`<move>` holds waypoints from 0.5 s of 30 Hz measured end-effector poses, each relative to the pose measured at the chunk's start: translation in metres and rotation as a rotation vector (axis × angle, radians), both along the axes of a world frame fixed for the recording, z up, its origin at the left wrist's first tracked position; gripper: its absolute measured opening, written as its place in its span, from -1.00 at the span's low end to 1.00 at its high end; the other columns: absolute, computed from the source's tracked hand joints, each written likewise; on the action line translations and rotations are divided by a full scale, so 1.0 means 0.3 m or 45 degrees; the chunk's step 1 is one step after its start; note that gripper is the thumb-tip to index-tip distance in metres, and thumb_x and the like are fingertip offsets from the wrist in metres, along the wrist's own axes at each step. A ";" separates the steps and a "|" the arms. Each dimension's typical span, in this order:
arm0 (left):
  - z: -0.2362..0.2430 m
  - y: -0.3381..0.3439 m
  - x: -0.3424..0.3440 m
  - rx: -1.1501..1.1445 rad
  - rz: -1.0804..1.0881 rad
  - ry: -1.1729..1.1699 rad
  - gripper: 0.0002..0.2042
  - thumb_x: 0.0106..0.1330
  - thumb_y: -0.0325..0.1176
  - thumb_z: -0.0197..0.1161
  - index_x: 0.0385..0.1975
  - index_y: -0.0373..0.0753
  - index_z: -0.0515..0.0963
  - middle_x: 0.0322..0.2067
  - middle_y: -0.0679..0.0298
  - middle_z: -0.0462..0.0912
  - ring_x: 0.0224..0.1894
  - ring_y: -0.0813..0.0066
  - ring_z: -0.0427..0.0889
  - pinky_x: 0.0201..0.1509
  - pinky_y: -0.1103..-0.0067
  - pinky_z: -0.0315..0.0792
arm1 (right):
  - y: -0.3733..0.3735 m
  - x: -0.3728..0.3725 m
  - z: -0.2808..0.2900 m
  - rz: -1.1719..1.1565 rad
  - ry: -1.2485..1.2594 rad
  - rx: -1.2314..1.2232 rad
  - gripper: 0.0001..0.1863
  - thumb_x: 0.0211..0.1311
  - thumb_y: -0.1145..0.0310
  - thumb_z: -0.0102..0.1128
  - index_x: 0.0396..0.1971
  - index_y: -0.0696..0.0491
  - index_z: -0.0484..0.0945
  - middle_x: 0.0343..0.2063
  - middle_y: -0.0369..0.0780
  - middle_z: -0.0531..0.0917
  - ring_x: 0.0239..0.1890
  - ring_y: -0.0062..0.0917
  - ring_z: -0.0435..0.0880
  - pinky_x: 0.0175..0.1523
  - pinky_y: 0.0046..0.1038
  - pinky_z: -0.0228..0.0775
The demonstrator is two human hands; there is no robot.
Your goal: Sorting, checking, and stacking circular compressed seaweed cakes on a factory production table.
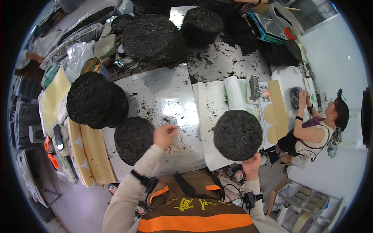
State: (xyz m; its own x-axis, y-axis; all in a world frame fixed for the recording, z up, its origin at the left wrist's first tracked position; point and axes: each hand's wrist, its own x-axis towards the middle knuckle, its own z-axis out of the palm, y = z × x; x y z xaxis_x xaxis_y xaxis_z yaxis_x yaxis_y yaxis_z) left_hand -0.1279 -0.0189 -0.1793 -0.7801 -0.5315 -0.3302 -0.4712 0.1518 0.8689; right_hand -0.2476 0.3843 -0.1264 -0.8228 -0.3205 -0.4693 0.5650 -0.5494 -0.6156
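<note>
Black round sheet (238, 135) lies over the white paper (210, 103) on the right half of the worktable, in front of the person; whether it rests flat there or is lifted a little, I cannot tell. The right hand (251, 165) has hold of its lower right edge, with the other fingers partly hidden by the sheet. The left hand (165, 136) is loosely curled above the metal tabletop (163, 89), just beside a black disc (133, 140); whether anything is pinched between its fingers cannot be made out. Behind that disc stands a taller black stack (97, 100), leaning a little, and larger stacks (151, 39) fill the far end. Dark crumbs are scattered over the metal. Tan paper (278, 112) lies to the right of the sheet, and orange-handled scissors (52, 161) lie at the far left. At the right, a co-worker (316, 134) has both hands at a dark bundle (295, 97).
</note>
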 end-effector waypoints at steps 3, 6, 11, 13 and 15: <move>-0.098 0.226 -0.289 0.151 -0.262 0.063 -0.83 0.11 -0.31 0.37 -0.32 -0.17 0.71 -0.42 0.19 0.74 -0.33 0.28 0.72 -0.17 0.47 0.57 | -0.003 -0.042 0.118 -0.122 0.105 0.131 -0.46 0.10 0.29 0.02 0.15 0.03 0.47 0.13 -0.23 0.55 0.20 -0.29 0.47 0.32 -0.18 0.25; -0.144 0.321 -0.432 -0.195 -0.328 -0.009 -0.80 0.15 -0.29 0.36 -0.27 -0.20 0.71 -0.39 0.19 0.74 -0.37 0.37 0.72 -0.19 0.52 0.58 | 0.016 -0.065 0.111 -0.162 0.162 0.212 -0.44 0.11 0.31 0.02 0.19 0.03 0.43 0.16 -0.24 0.52 0.22 -0.31 0.46 0.33 -0.20 0.24; -0.030 0.269 -0.389 0.013 -0.454 -0.115 -0.80 0.15 -0.28 0.39 -0.29 -0.23 0.67 -0.39 0.23 0.73 -0.31 0.38 0.71 -0.17 0.49 0.57 | -0.081 -0.027 0.093 -0.115 0.192 0.283 -0.46 0.18 0.34 0.00 0.22 0.03 0.38 0.22 -0.23 0.45 0.27 -0.34 0.38 0.38 -0.19 0.14; 0.085 0.249 -0.314 0.184 -0.375 0.168 -0.71 0.11 -0.18 0.44 -0.29 -0.24 0.63 -0.34 0.20 0.69 -0.22 0.30 0.68 -0.11 0.44 0.54 | -0.130 -0.016 -0.023 -0.001 0.378 0.477 -0.47 0.18 0.37 -0.02 0.20 0.05 0.38 0.20 -0.23 0.47 0.25 -0.35 0.41 0.36 -0.20 0.18; 0.244 0.228 -0.214 0.165 -0.391 0.372 -0.57 0.05 -0.11 0.50 -0.20 -0.24 0.56 -0.18 0.15 0.63 -0.09 0.23 0.63 -0.03 0.41 0.50 | -0.312 0.030 -0.003 0.109 0.293 0.411 -0.51 0.12 0.50 -0.01 0.12 0.12 0.42 0.09 -0.21 0.52 0.12 -0.37 0.50 0.23 -0.29 0.33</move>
